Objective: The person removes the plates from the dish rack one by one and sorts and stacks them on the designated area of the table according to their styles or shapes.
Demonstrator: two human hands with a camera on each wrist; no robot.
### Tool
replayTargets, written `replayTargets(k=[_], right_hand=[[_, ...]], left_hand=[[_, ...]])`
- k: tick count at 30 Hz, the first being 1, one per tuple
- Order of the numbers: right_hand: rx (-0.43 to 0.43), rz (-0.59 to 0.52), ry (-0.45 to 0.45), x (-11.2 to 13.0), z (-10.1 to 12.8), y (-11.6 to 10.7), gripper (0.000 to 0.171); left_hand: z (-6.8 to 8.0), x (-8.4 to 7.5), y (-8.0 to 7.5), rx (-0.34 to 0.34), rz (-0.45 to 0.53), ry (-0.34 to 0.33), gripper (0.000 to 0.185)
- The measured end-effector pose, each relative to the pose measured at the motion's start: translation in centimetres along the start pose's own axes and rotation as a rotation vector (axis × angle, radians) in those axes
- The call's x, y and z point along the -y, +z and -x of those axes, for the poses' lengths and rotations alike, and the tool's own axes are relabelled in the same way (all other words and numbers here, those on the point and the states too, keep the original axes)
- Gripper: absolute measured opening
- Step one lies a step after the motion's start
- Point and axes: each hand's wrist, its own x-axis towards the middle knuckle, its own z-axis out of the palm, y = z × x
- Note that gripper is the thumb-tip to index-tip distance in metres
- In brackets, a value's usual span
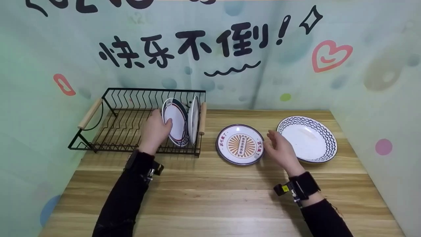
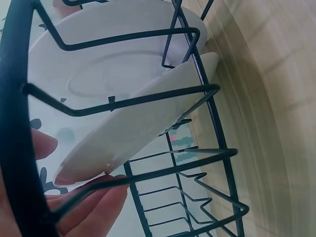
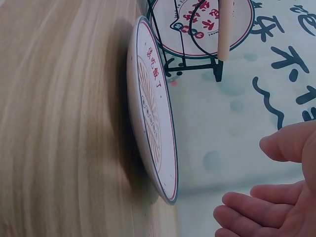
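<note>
1. Left hand (image 1: pixel 154 131) pinches the rim of the dark-rimmed plate (image 1: pixel 176 121), which stands tilted in the wire rack (image 1: pixel 108 131) at approx 10 o'clock on the tabletop (image 1: pixel 210 197), just beside a second plate (image 1: pixel 194 119) at its 3 o'clock.
2. Best handled, I'd say, w/ the plate square betw. two wires and its base seated before letting go; the tilt risks a knock on its neighbour.
3. Right hand (image 1: pixel 279 149), fingers spread and relaxed, holds nothing, hovering just off the 3 o'clock edge of the sunburst plate (image 1: pixel 240 144).
4. Zigzag-rimmed plate (image 1: pixel 307 139) lies flat further toward 3 o'clock.
</note>
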Motion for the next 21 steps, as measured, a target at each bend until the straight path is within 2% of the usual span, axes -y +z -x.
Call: replayTargets(k=[7,13,21], right_hand=[[0.005,0.014,-0.022,-0.1,0.1,0.2,0.054],[-0.017,0.043,-0.076,-0.2,0.1,0.7,0.055],[-0.057,0.078,-0.139,0.1,0.2,1.2,0.051]], left_hand=[[0.0,0.1,0.3,0.004,-0.048,0.001,0.040],[0.1,0.1,0.6,0.048,-0.003,-0.002,0.036],[0.0,0.5,0.9,0.051,0.023,0.001,0.029]])
